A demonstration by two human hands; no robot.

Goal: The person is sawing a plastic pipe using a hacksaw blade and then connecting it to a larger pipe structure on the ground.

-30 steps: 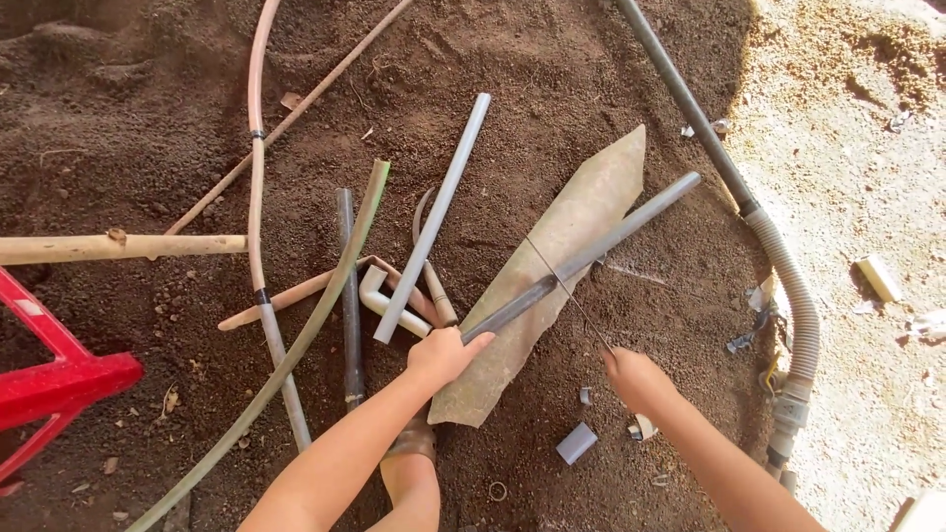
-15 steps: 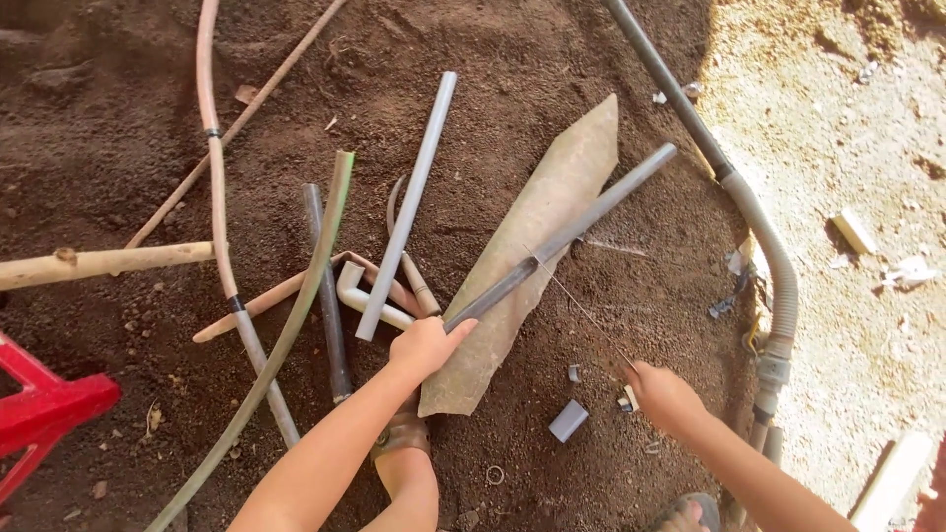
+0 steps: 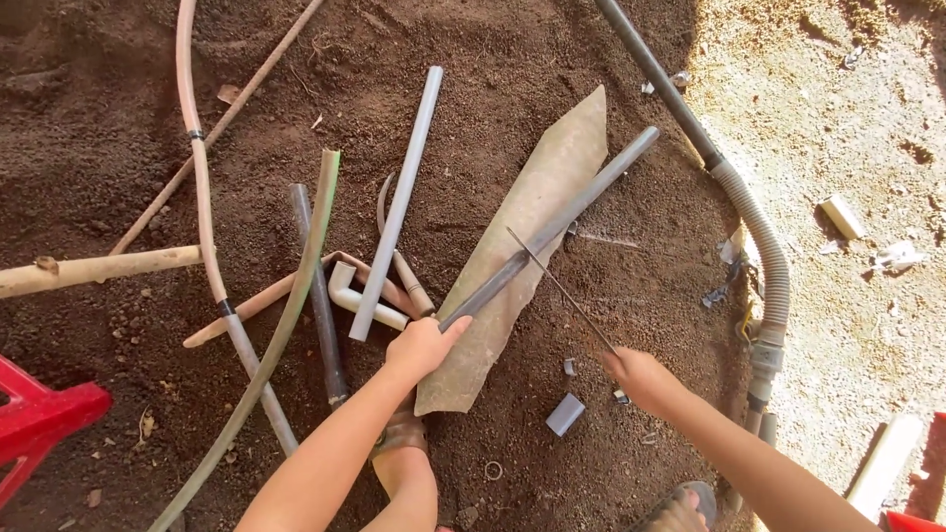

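Observation:
My left hand (image 3: 419, 347) presses on the lower end of a long dark grey pipe (image 3: 581, 202), which lies slanted across a tan flat sheet (image 3: 547, 177) on the soil. My right hand (image 3: 641, 379) grips a thin dark blade (image 3: 562, 291). The blade's far tip rests across the pipe near its middle. A short cut piece of grey pipe (image 3: 566, 414) lies on the soil between my hands. My foot (image 3: 399, 443) in a sandal stands just below the left hand.
Left of the sheet lie a light grey pipe (image 3: 399, 202), a white elbow pipe (image 3: 355, 296), a green hose (image 3: 286, 315) and a wooden stick (image 3: 89, 268). A corrugated hose (image 3: 764, 246) runs down the right side. A red plastic stool (image 3: 39, 419) stands at the left edge.
My right hand drew back toward the lower right with the blade, then came forward so the blade crosses the pipe again. My left hand stayed on the pipe's end.

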